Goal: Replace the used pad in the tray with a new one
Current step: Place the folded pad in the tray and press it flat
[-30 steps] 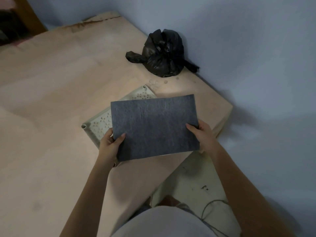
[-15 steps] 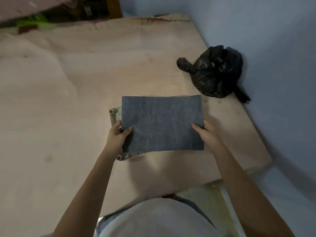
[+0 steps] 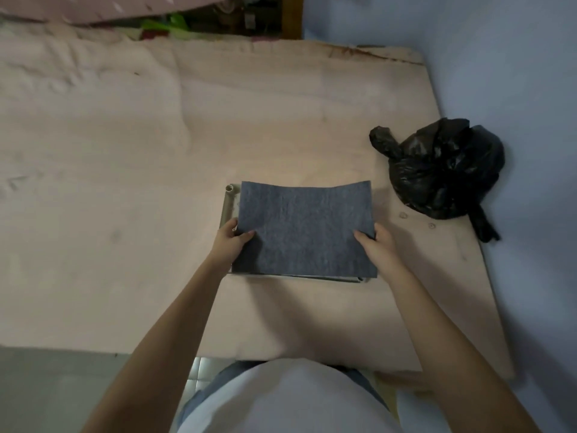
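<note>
A grey pad (image 3: 304, 228) is held flat over the pale tray (image 3: 229, 204), hiding most of it, near the middle of the wooden tabletop (image 3: 281, 120). The left hand (image 3: 231, 242) and right hand (image 3: 376, 245) each pinch a side edge, thumb on top, fingers underneath. A knotted black bag (image 3: 443, 170) sits by the right edge

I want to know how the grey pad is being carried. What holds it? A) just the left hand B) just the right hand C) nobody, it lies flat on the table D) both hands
D: the left hand and right hand each pinch a side of the grey pad, above the tray.
</note>
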Demonstrator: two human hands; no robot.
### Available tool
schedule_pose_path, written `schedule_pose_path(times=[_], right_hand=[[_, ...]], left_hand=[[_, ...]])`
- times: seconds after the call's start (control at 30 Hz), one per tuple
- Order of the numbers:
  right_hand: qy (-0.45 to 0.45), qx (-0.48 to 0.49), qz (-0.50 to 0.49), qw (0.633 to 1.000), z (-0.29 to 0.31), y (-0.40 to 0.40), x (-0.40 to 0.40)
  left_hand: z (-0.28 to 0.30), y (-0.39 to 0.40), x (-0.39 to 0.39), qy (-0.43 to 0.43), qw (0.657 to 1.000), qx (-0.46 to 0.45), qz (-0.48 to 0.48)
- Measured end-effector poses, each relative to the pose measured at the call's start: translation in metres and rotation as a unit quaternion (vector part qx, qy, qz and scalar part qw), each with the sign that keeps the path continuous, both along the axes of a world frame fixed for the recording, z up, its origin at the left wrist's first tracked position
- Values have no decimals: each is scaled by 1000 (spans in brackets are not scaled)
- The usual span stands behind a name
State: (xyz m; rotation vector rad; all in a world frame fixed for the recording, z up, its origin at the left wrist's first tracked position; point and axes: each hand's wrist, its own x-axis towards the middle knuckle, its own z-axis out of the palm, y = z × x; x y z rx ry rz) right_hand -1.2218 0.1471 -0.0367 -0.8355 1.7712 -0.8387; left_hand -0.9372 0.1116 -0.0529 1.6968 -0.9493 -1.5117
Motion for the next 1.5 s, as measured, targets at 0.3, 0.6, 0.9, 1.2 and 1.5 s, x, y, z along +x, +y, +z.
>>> schedule_pose_path(times=[0.3,0.6,0.9,1.2,1.5], right_hand=[[42,-8,20,999,-3,-3,12],[54,-9,19,998,-10,-8,21],[81,-21,6,996,-20,-8,28],[92,-15,11,996,-25,-10,29],[91,-7,7,996,-25,-9,28]], left_hand=[[-9,-3,5,-97,995,-1,-21],[-9,-3,3,-246,967,-51,-34],[-5,2,-2,-378,921,-69,-59],[-25,5,-39,-554,716,-241,-349],[-46,0,-44,-548,734,-153,-372]])
